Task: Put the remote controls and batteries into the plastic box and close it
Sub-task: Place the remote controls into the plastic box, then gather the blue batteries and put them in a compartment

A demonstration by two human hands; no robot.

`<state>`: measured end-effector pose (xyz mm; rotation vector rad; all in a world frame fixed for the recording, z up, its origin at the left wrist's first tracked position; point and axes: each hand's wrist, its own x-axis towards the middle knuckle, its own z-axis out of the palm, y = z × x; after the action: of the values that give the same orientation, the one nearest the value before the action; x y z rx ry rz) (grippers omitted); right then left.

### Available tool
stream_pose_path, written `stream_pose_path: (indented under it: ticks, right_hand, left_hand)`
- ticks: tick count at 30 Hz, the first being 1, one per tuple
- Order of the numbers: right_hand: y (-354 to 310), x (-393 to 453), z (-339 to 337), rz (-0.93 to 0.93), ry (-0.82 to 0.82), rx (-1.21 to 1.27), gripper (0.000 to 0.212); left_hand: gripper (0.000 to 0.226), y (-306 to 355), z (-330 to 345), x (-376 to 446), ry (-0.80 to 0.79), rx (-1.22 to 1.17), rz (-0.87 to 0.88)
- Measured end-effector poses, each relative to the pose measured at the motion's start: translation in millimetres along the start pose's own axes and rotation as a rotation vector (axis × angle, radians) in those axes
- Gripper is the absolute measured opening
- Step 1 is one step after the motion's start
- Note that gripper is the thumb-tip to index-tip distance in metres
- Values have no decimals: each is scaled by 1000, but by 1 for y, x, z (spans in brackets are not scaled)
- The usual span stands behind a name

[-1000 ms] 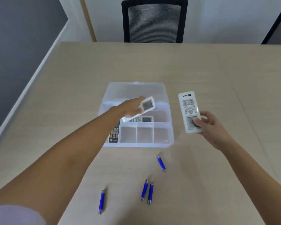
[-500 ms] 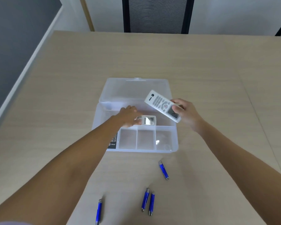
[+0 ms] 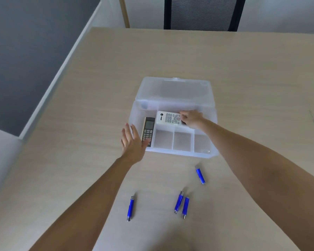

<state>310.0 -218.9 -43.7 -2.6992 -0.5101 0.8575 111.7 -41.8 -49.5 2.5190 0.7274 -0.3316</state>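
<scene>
The clear plastic box [image 3: 178, 153] stands open on the table, its lid [image 3: 174, 89] laid back. A dark remote [image 3: 148, 130] lies in the left compartment. A white remote [image 3: 169, 118] lies across the long rear compartment, and my right hand [image 3: 190, 119] grips its right end. The remote that my left hand put there is hidden under it. My left hand [image 3: 132, 143] hovers open at the box's front left corner, holding nothing. Several blue batteries lie on the table in front: one [image 3: 200, 174] near the box, a pair [image 3: 181, 204], one [image 3: 130, 208] to the left.
The three small front compartments [image 3: 182, 141] of the box hold nothing. A black mesh chair [image 3: 203, 13] stands at the table's far edge. The table's left edge [image 3: 62, 84] runs diagonally beside a grey floor.
My right hand has lowered the white remote into the rear compartment. My left hand has let go of its remote and drawn back out of the box to the front left corner.
</scene>
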Motion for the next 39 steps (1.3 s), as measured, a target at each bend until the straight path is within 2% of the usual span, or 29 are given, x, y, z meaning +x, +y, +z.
stream_pose_path:
  ticks: [2,3,5,7,9,11,14,16,19,21,24,27,29,31,33,35,37,39]
  right_hand:
    - [-3,-8,7,-1,-6,-68,47]
    - [-7,-18,9,-11,45,-68,51]
    - [-13,-50,15,-101,282,32,52]
    - [-12,-101,29,-264,527,247,36]
    - [0,-152,60,-313,618,242,19]
    - [17,-188,98,-229,541,94,17]
    - [39,-202,132,15,278,-87,32]
    - [46,-197,133,68,164,-163,41]
    - [52,-194,125,66,92,-116,32]
    - [54,-204,121,100,87,-58,27]
    - [59,-223,131,136,117,54,30]
    - [65,-235,144,300,67,342,27]
    - [68,-243,148,435,3,675,17]
    - [69,-250,152,487,-44,864,15]
    - [64,-253,156,473,-41,887,14]
    - [50,-251,157,448,-12,823,17]
    - [34,-243,160,377,5,646,23]
    - [17,-237,165,314,24,442,33]
  left_hand:
    - [85,1,-4,3,-52,-12,-1]
    - [87,-1,-7,2,-68,-55,22]
    - [92,-4,-12,-8,-38,-253,56]
    - [93,-10,-11,-33,96,-450,55]
    - [88,-24,3,-68,244,-465,44]
    - [83,-46,26,-106,241,-389,-32]
    - [81,-75,55,-155,20,-150,-194]
    - [66,-84,65,-175,-78,15,-193]
    - [32,-77,64,-179,-122,165,-98]
    - [25,-64,60,-175,-117,112,-97]
    - [11,-30,62,-168,-139,17,-49]
    - [14,14,78,-163,-209,-89,23]
    - [32,35,94,-158,-279,-141,45]
    - [46,45,109,-155,-310,13,73]
    - [49,41,118,-153,-252,288,136]
    - [50,28,118,-153,-173,454,192]
    - [48,13,114,-148,-144,445,180]
    - [41,5,101,-139,-183,314,129]
